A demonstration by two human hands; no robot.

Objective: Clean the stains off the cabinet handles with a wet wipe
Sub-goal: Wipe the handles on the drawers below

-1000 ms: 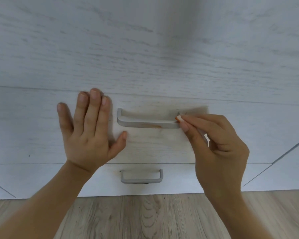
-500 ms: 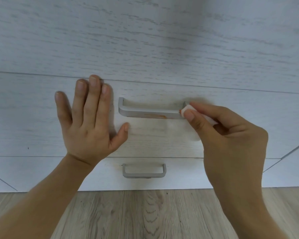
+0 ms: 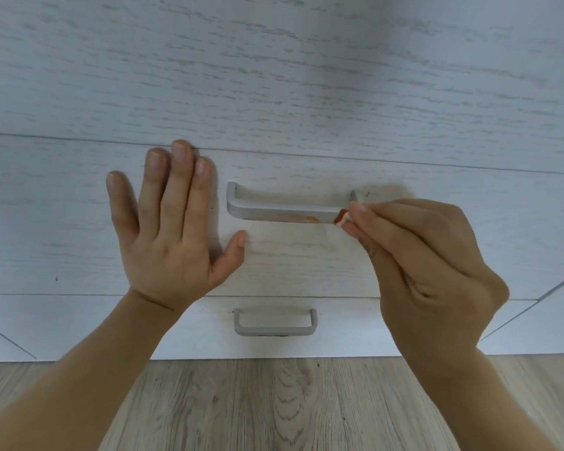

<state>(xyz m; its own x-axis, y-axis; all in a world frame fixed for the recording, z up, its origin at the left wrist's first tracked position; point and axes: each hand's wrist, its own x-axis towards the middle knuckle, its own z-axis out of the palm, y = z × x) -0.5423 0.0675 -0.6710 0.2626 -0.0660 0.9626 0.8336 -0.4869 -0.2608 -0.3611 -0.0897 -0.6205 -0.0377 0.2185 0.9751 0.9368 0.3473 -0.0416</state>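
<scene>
A grey metal handle (image 3: 274, 212) sits on the middle drawer front of a white wood-grain cabinet (image 3: 306, 92). An orange-red smear runs along the handle's lower right part. My right hand (image 3: 427, 265) pinches a small folded wet wipe (image 3: 342, 219), stained red at its tip, against the handle's right end. Most of the wipe is hidden in my fingers. My left hand (image 3: 173, 226) presses flat on the drawer front just left of the handle, fingers straight.
A second, smaller grey handle (image 3: 275, 330) is on the bottom drawer below. A few red specks mark the drawer front (image 3: 368, 193) beside the upper handle's right post. Wood-look floor (image 3: 274, 408) lies under the cabinet.
My right hand with the wipe stays at the handle's right end, and red stain now shows on the wipe's tip. My left hand stays flat on the drawer. The view shifted slightly.
</scene>
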